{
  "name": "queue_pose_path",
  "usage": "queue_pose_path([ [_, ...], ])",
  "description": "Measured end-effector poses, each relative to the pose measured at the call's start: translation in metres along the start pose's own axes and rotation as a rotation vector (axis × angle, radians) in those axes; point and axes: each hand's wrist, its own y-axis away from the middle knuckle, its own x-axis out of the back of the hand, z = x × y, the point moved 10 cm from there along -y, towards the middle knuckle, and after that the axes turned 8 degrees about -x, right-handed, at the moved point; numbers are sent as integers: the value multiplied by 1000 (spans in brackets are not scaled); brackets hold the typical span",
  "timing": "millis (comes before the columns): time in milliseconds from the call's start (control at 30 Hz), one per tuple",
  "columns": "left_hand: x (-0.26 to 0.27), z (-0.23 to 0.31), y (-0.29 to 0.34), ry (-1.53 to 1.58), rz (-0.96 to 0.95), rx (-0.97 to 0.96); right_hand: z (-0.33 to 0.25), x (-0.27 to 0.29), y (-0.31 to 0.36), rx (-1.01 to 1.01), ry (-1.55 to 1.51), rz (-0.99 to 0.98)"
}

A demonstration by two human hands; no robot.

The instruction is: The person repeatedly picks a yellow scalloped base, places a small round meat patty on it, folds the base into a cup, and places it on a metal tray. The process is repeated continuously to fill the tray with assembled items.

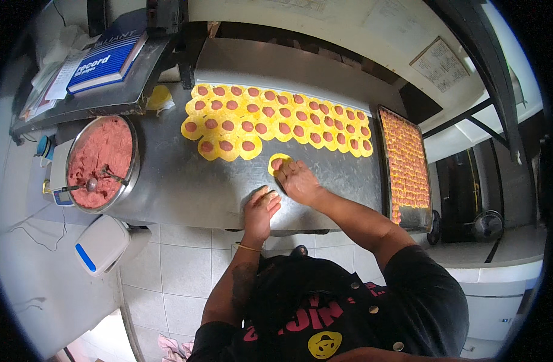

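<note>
We've filled most yellow wrappers (276, 117) on the steel table (180, 181), our right hand (297, 181) pressing flat on one bare wrapper (279, 161), left hand (261, 208) resting empty, meat bowl (101, 163) still full.

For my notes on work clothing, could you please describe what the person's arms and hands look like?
Both hands, left hand and right hand, are bare, with no gloves. A thin gold-coloured bracelet circles the left wrist. The forearms are uncovered; short black sleeves end above the elbows. No rings or watch show.
</note>
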Motion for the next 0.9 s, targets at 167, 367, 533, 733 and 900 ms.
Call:
queue_pose_path([
  [167, 0, -10, -1, -25, -2, 65, -14, 16, 17, -94, -50, 92],
  [367, -21, -14, 13, 133, -155, 6, -46, 60, 62, -155, -339, 61],
  [533, -45, 13, 66, -326, -308, -380, -42, 104, 131, -206, -567, 186],
  [733, -101, 28, 135, -19, -287, -262, 8, 53, 213, -767, -1514, 55],
  [900, -158, 6, 201, 52, -248, -264, -6, 102, 249, -610, -1921, 124],
])
